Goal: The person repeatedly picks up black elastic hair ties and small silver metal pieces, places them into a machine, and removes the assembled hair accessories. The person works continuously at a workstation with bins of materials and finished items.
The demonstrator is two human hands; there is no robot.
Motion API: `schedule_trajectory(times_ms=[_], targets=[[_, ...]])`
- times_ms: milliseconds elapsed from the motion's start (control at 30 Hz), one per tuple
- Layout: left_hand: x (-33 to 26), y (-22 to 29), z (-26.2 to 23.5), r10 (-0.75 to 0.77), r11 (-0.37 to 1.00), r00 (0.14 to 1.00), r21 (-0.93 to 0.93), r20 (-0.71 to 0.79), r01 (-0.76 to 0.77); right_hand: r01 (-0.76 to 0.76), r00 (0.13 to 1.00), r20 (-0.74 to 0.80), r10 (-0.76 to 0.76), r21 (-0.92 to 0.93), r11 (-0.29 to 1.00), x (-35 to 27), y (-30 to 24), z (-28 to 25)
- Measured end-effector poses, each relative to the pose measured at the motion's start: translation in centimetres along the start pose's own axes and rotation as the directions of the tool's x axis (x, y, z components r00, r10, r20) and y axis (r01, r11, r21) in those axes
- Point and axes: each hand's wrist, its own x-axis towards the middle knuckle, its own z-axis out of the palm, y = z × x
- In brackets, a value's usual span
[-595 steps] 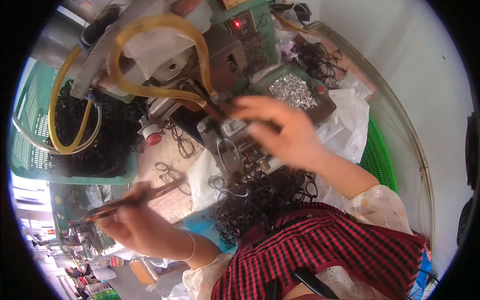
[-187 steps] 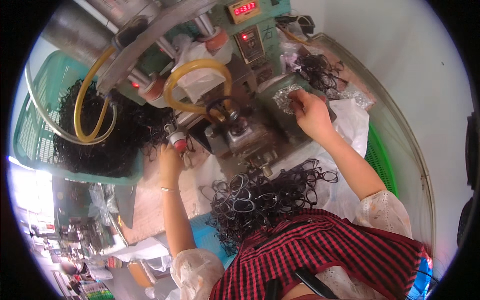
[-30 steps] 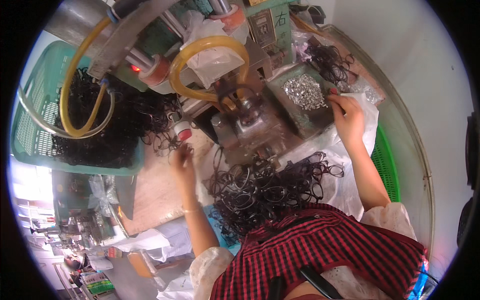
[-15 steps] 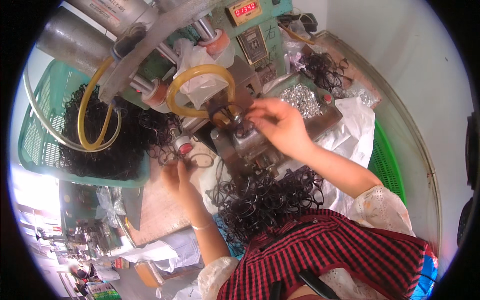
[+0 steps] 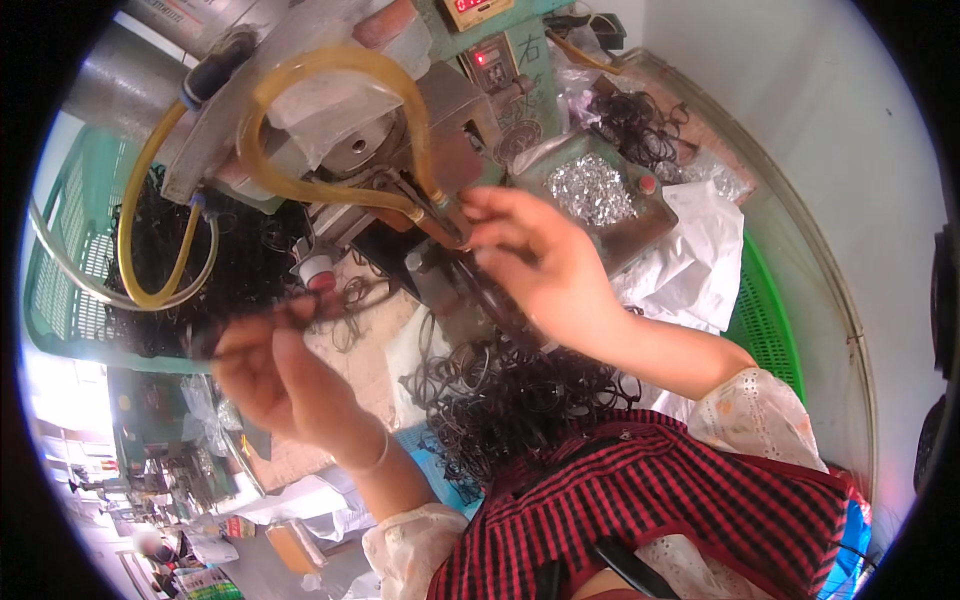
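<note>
My right hand [image 5: 545, 265] is at the press's work spot, thumb and fingertips closed together beside the metal ends of a yellow hose [image 5: 262, 95]. What they pinch, if anything, is hidden. Smeared by motion, my left hand [image 5: 295, 385] is at the left, in front of the green basket. From its closed fingers a thin black looped piece [image 5: 365, 300], like an eyeglass frame, extends to the right. The press head [image 5: 360, 147] is above the work spot, its underside showing. Many similar black pieces [image 5: 510, 390] lie heaped on my lap, below the press.
A green basket [image 5: 60, 290] full of black pieces stands at the left. Behind my right hand, a tray [image 5: 655, 235] holds shiny metal bits [image 5: 595, 190]. A red button [image 5: 318, 275] sits left of the press. White plastic sheeting [image 5: 700, 250] and a bright green basket [image 5: 765, 320] are at the right.
My left hand has swung left, away from the press, with the black looped piece. The press head and hose loop have risen. My right hand stays near the work spot.
</note>
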Motion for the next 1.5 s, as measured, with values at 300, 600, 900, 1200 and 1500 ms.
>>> schedule_trajectory(times_ms=[300, 600, 900, 1200, 1500], targets=[[-2.8, 0.3, 4.7, -0.183, 0.978, 0.956, 0.139, 0.23, 0.154, 0.083, 0.977, 0.055, -0.205, -0.988, 0.13, 2.7, 8.2, -12.5], [-2.1, -0.3, 7.1, -0.282, 0.94, 0.919, 0.27, 0.275, 0.208, 0.168, 0.934, 0.011, -0.358, -0.896, 0.411, 3.9, 8.4, -13.6], [-6.8, 0.3, 1.9, -0.055, 0.895, 0.978, 0.444, 0.203, -0.042, 0.084, 0.938, -0.085, -0.337, -0.886, 0.455, 2.6, 7.6, -14.5], [-1.2, -19.2, -8.2, -0.31, 0.526, 0.935, 0.85, 0.17, 0.02, 0.051, 0.976, -0.091, -0.196, -0.784, 0.619, 1.0, 4.9, -11.6], [-6.9, -31.4, -9.9, -0.541, 0.527, 0.812, 0.841, 0.221, 0.123, 0.095, 0.934, -0.087, -0.347, -0.875, 0.475, -0.5, 6.1, -14.9]])
